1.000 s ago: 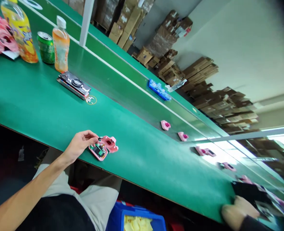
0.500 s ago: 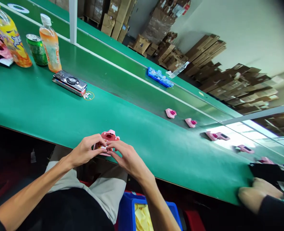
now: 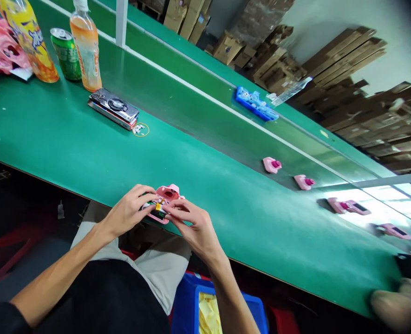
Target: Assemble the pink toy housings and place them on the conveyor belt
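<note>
Head view — right hand (image 3: 197,223) pinches a white-and-yellow part (image 3: 159,207); left hand (image 3: 130,211), grip unclear, touches the opened pink electronics casing (image 3: 162,189).

I'm standing in what is looking like a factory assembly room: a long green counter (image 3: 247,227) is running past me, pink gadgets (image 3: 304,182) are sitting in a line along its far side, one pink case (image 3: 175,195) is gaping open, showing its electronics (image 3: 159,214), and cardboard boxes (image 3: 344,53) are lying stacked by the wall (image 3: 396,28).

Open, two-part pink casing (image 3: 164,190)
</note>
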Tool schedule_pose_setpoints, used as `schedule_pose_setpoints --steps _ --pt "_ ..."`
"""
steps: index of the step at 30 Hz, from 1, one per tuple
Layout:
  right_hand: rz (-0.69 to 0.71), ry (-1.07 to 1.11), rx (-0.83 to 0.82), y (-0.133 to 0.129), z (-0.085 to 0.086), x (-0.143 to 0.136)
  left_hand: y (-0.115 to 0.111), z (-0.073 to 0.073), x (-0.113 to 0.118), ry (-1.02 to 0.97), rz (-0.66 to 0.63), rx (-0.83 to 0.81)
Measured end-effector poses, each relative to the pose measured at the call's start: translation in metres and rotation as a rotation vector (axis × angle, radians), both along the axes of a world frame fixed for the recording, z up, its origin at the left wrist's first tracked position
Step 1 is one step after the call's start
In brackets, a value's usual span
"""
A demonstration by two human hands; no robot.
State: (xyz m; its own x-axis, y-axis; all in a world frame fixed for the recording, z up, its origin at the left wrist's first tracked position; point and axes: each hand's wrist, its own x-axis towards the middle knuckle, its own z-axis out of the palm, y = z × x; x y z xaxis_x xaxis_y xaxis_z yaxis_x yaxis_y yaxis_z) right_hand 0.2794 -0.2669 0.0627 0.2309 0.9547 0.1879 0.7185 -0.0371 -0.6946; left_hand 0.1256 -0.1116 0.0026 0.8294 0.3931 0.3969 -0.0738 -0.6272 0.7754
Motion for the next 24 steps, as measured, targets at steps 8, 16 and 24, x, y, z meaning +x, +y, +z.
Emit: schedule_pose_setpoints --steps 8,16,24 --pt "-0.061 -0.227 0.042 -0.02 -0.032 -0.019 0.001 -0.005 0.004 -0.012 0.04 0.02" --pt "-0.061 -0.319 0.027 -0.01 -0.035 -0.025 0.001 -0.009 0.001 -0.002 0.027 0.052" --pt "-0.035 -0.42 -0.031 -0.005 -0.032 -0.029 0.004 -0.002 -0.003 0.031 -0.04 0.058"
